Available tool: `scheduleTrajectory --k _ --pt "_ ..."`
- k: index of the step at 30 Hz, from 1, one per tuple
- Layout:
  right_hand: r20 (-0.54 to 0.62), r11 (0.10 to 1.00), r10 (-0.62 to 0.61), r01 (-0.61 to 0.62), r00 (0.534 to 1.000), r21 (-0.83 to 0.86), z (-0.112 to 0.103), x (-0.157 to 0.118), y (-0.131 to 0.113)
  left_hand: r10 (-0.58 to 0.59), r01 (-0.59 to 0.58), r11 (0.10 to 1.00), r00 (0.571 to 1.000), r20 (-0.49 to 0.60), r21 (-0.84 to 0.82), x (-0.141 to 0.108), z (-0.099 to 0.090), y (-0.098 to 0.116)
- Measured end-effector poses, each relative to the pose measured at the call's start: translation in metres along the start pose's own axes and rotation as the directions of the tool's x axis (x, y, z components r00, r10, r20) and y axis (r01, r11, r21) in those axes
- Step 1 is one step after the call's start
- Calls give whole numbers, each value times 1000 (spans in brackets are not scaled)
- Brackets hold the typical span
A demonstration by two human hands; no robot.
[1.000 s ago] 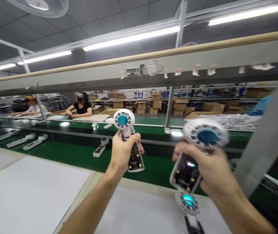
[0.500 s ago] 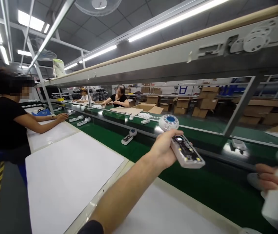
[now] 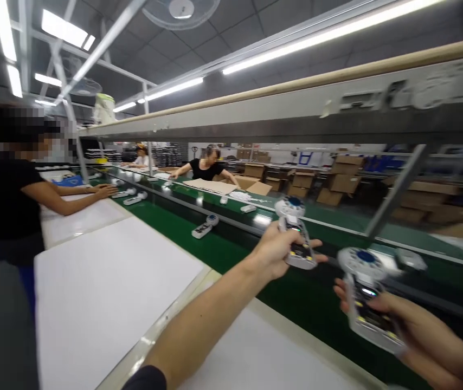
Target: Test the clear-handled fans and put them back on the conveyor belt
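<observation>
Fingers (image 3: 292,236) clamped on 2 devices (image 3: 290,207), 1 in left hand (image 3: 272,252), 1 in right hand (image 3: 410,322) now showing circuitry (image 3: 372,319)

The white device (image 3: 362,310) has a blue centre (image 3: 365,257); the belt (image 3: 170,221) is green.

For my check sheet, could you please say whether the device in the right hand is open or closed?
Open: the device in the right hand shows dark inner parts and yellow pieces, uncovered.

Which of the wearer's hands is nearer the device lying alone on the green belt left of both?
Left. The left hand, holding one unit, is right of the lone device without touching it; the right hand, holding another unit, is farther right.
</observation>
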State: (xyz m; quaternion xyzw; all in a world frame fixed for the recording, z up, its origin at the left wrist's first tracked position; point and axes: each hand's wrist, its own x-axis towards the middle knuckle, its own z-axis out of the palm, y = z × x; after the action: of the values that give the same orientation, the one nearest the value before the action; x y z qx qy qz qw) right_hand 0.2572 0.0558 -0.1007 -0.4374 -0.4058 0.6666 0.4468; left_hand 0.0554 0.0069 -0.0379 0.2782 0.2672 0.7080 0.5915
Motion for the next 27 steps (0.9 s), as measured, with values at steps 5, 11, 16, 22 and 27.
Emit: scheduleTrajectory --k 5,11,16,22,27 --pt "137 993 -116 113 984 25 20 -38 -27 58 -70 989 994 97 127 -16 6 5" --pt "212 977 -213 210 954 37 14 -50 -36 51 -87 971 985 164 221 -29 11 9" --pt "270 969 -246 246 931 33 12 -53 -40 76 -127 967 971 225 222 -32 12 11" --pt "282 971 -235 238 930 24 12 -41 -28 32 -82 969 977 212 234 -21 1 11" --pt "238 980 -181 195 954 -38 19 -3 -4 -32 -7 936 994 103 353 9 -51 0"
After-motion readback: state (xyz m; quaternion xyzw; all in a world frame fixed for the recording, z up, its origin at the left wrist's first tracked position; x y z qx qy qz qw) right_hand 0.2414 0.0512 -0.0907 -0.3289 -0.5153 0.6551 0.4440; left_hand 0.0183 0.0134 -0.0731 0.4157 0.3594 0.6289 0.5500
